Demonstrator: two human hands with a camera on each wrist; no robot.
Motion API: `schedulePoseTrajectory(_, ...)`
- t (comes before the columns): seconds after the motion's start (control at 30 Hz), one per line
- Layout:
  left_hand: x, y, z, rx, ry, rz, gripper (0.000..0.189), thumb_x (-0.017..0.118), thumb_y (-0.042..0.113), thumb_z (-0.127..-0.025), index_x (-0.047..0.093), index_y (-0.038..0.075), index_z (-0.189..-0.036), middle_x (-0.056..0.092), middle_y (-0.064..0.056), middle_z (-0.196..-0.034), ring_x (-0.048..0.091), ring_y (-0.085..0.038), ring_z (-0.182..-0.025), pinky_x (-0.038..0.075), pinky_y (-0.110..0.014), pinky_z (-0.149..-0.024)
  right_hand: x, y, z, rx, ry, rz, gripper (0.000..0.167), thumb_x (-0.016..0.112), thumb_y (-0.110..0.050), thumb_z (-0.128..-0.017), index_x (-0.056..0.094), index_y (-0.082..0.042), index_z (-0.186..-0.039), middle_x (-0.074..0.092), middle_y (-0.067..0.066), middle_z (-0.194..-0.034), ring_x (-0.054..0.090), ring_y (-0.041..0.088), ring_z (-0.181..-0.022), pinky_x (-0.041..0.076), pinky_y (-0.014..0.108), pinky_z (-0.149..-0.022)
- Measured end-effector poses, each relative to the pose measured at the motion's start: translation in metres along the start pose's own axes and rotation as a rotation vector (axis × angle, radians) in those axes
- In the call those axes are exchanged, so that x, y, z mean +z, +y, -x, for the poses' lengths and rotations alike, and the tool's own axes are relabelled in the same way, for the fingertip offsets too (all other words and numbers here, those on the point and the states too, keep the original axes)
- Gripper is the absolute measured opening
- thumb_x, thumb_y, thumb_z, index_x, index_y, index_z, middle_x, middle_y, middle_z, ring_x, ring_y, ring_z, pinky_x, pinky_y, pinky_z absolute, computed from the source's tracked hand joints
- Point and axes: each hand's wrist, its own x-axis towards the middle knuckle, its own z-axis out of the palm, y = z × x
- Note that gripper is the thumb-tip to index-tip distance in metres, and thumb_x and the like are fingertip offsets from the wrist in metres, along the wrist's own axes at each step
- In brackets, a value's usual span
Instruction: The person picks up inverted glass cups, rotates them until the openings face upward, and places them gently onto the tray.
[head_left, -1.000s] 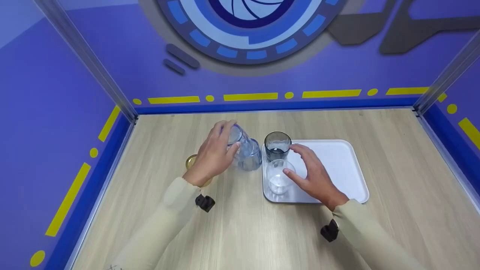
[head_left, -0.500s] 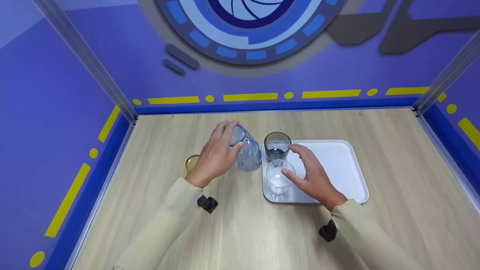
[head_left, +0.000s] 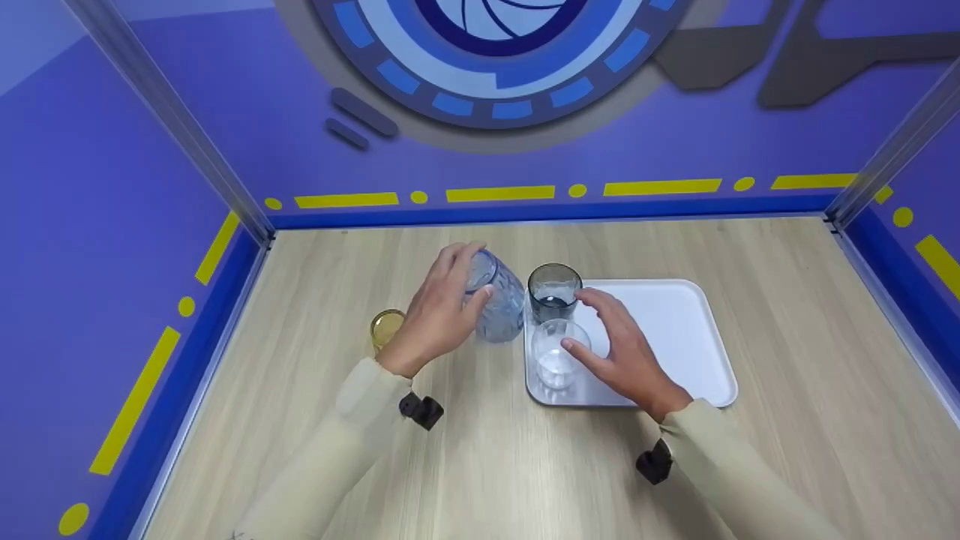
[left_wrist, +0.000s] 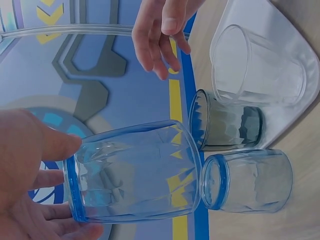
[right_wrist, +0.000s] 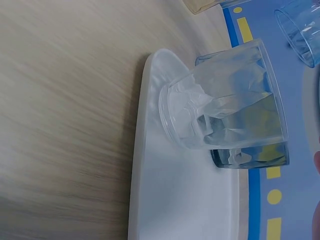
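My left hand (head_left: pixel 439 311) grips a blue glass (left_wrist: pixel 135 175) by its thick base, mouth downward and tilted. Right under its mouth, a second blue glass (left_wrist: pixel 257 181) stands base up on the table; the two overlap in the head view. My right hand (head_left: pixel 626 356) hovers with thumb and fingers spread, holding nothing, beside a clear glass (head_left: pixel 556 367) and a smoky grey glass (head_left: pixel 553 304). Both of these stand upright at the left side of the white tray (head_left: pixel 679 337). An amber glass (head_left: pixel 387 327) is partly hidden behind my left wrist.
The wooden table (head_left: pixel 480 465) is closed in by a purple back wall (head_left: pixel 480 169) and side walls with metal corner posts. The tray's raised rim lies just right of the blue glasses.
My left hand has shifted slightly to the right with the blue glass, bringing it more in line with the lower blue glass. The right hand has barely moved.
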Motion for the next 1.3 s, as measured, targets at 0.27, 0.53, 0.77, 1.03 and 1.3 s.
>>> schedulePoseTrajectory(0.27, 0.002, 0.004, 0.000, -0.009, -0.009, 0.032, 0.055, 0.056, 0.024, -0.098, 0.035, 0.016, -0.147, 0.037, -0.007, -0.148, 0.039, -0.022, -0.138, 0.035, -0.042, -0.114, 0.000, -0.001, 0.000, 0.017, -0.004, -0.001, 0.067, 0.075, -0.034, -0.084, 0.046, -0.015, -0.141, 0.049, 0.003, -0.142, 0.047, 0.020, -0.129, 0.040, 0.045, -0.108)
schedulePoseTrajectory(0.53, 0.004, 0.006, 0.000, -0.016, -0.023, 0.077, 0.055, 0.055, 0.025, -0.098, 0.034, 0.016, -0.148, 0.035, -0.006, -0.149, 0.038, -0.021, -0.139, 0.034, -0.042, -0.115, -0.002, -0.004, 0.000, 0.040, -0.014, -0.009, 0.067, 0.075, -0.035, -0.083, 0.046, -0.016, -0.141, 0.049, 0.003, -0.142, 0.048, 0.019, -0.128, 0.042, 0.044, -0.107)
schedulePoseTrajectory(0.77, 0.004, 0.010, -0.001, -0.018, -0.050, 0.118, 0.054, 0.053, 0.025, -0.099, 0.033, 0.015, -0.148, 0.034, -0.007, -0.150, 0.037, -0.023, -0.140, 0.033, -0.044, -0.115, -0.003, -0.005, -0.002, 0.032, -0.018, -0.019, 0.070, 0.075, -0.034, -0.083, 0.045, -0.014, -0.142, 0.048, 0.003, -0.143, 0.049, 0.019, -0.127, 0.045, 0.042, -0.104)
schedulePoseTrajectory(1.03, 0.007, 0.012, -0.001, -0.046, -0.073, 0.162, 0.054, 0.052, 0.027, -0.099, 0.032, 0.017, -0.149, 0.033, -0.007, -0.151, 0.036, -0.023, -0.140, 0.033, -0.047, -0.115, -0.003, -0.005, -0.003, 0.014, 0.002, -0.030, 0.073, 0.078, -0.031, -0.081, 0.044, -0.015, -0.143, 0.049, 0.003, -0.142, 0.049, 0.018, -0.125, 0.045, 0.039, -0.100)
schedulePoseTrajectory(1.3, 0.009, 0.015, -0.001, -0.076, -0.095, 0.222, 0.053, 0.050, 0.028, -0.100, 0.031, 0.020, -0.149, 0.033, -0.005, -0.152, 0.037, -0.023, -0.140, 0.034, -0.047, -0.114, -0.005, -0.013, -0.006, 0.029, -0.015, -0.060, 0.074, 0.077, -0.033, -0.081, 0.042, -0.015, -0.144, 0.047, 0.003, -0.144, 0.048, 0.017, -0.126, 0.046, 0.041, -0.101)
